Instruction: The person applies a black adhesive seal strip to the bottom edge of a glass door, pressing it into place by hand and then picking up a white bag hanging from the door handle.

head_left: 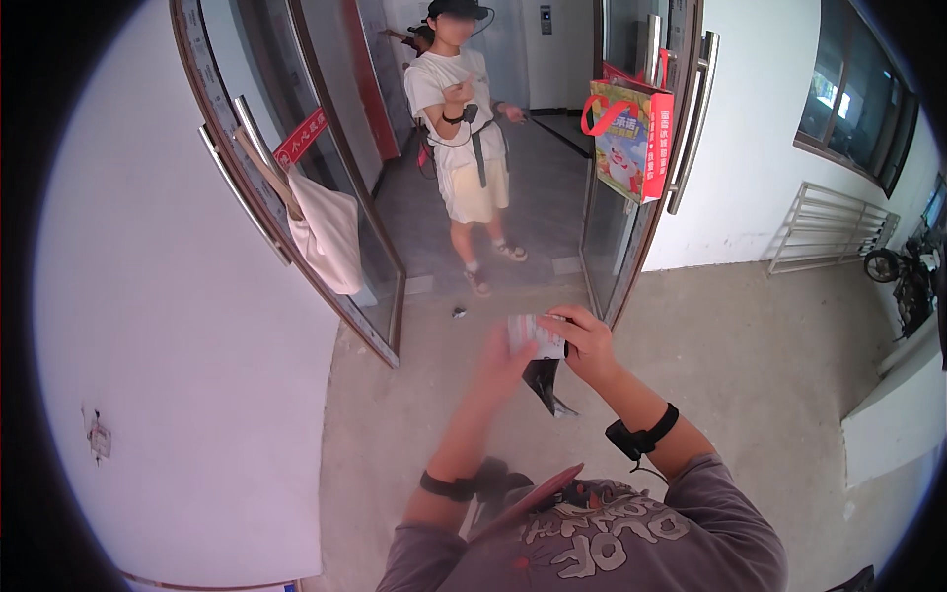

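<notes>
In front of me I hold up a small white packet with pinkish print [527, 332]. My right hand [584, 340] is closed on its right side, thumb and fingers at the edge. My left hand [508, 353] is at its left side, smeared by motion, so its grip does not show clearly. Below the packet hangs a crumpled black plastic piece [542, 383]; whether it is joined to the packet I cannot tell. Black bands with small boxes are strapped round both my forearms.
A person [464, 118] in a white top and pale shorts stands in the doorway. Glass doors stand swung out on both sides. A pale cloth bag [326, 232] hangs on the left door, a colourful gift bag [631, 143] on the right. A small object [459, 312] lies on the floor.
</notes>
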### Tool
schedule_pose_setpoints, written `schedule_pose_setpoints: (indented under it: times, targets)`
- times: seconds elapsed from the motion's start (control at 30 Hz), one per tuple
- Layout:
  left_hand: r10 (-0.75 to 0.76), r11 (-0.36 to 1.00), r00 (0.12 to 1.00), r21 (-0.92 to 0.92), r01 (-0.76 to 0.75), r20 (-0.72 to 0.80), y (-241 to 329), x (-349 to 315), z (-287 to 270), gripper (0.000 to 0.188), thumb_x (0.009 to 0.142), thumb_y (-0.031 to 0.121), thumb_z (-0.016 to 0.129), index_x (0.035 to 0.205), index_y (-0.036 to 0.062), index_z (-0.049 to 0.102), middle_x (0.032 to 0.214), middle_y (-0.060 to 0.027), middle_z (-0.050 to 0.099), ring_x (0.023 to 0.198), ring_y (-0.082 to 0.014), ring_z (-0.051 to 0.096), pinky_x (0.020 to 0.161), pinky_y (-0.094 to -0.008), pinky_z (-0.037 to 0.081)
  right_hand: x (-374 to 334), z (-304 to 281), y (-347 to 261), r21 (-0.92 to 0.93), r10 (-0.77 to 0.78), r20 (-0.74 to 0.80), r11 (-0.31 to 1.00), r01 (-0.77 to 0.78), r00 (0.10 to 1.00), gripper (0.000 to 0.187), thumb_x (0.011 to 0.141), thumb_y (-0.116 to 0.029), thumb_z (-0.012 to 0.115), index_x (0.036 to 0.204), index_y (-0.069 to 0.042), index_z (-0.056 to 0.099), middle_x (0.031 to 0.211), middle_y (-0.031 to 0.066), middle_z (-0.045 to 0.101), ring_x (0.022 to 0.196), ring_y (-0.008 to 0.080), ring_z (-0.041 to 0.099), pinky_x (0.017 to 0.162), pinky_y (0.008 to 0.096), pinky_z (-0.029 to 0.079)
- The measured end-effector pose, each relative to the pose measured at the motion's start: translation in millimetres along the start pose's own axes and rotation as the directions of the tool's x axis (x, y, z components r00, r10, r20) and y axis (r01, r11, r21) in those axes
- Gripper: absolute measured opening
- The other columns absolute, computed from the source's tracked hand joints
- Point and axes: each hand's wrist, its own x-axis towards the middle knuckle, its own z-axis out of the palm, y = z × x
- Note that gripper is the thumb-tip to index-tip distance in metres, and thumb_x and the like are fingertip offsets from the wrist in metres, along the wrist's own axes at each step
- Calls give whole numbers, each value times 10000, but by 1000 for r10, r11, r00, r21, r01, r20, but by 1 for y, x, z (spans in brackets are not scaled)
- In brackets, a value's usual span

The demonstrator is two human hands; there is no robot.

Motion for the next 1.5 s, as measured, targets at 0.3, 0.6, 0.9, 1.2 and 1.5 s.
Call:
schedule_pose_setpoints:
  times: [0.3, 0.6, 0.9, 1.2, 1.5]
  targets:
    - [35, 998, 999, 52, -34, -37, -4, 34, -69, 306, 779, -5, 461, 1069, 19, 367, 974, -51, 493, 899, -108, 467, 794, -231, 363, 39, 52, 0, -138, -75, 84, 987, 86, 994, 386, 617, 127, 498, 951, -56, 563, 845, 97, 544, 703, 239, 554, 587, 285, 459]
    - [69, 998, 995, 12, -68, -72, 0, 58, -126, 222, 783, 19, 486, 1001, 2, 447, 912, -50, 537, 826, -100, 504, 747, -232, 390, 12, 115, 34, 770, 680, 442, 48, -636, 585, 271, 820, -225, 474, 934, 13, 536, 879, 64, 547, 806, 147, 524, 732, 260, 403]
    - [86, 988, 994, 132, -76, -72, -6, 58, -158, 160, 780, 68, 527, 923, -4, 534, 845, -21, 563, 753, -63, 504, 671, -196, 395, 37, 135, 24, 417, 650, 356, 532, -736, 672, 126, 798, -68, 507, 894, -3, 555, 759, -6, 540, 682, 52, 490, 602, 191, 410]
    - [15, 987, 997, 160, -2, -81, -23, 57, -164, 154, 793, 62, 495, 926, 2, 545, 824, 0, 564, 735, -45, 491, 630, -181, 388, 54, 137, 11, 290, 416, 315, 814, -504, 853, 230, 733, 62, 487, 937, -11, 564, 786, 65, 587, 749, 119, 545, 648, 230, 422]
    - [79, 929, 982, 345, -135, 171, -25, 69, -107, 157, 784, 30, 474, 929, 4, 530, 815, 1, 556, 734, -53, 485, 658, -189, 387, 41, 91, 28, 233, 424, 27, 878, -418, 905, 321, 653, 106, 442, 913, -25, 577, 833, 137, 577, 742, 253, 556, 660, 278, 434]
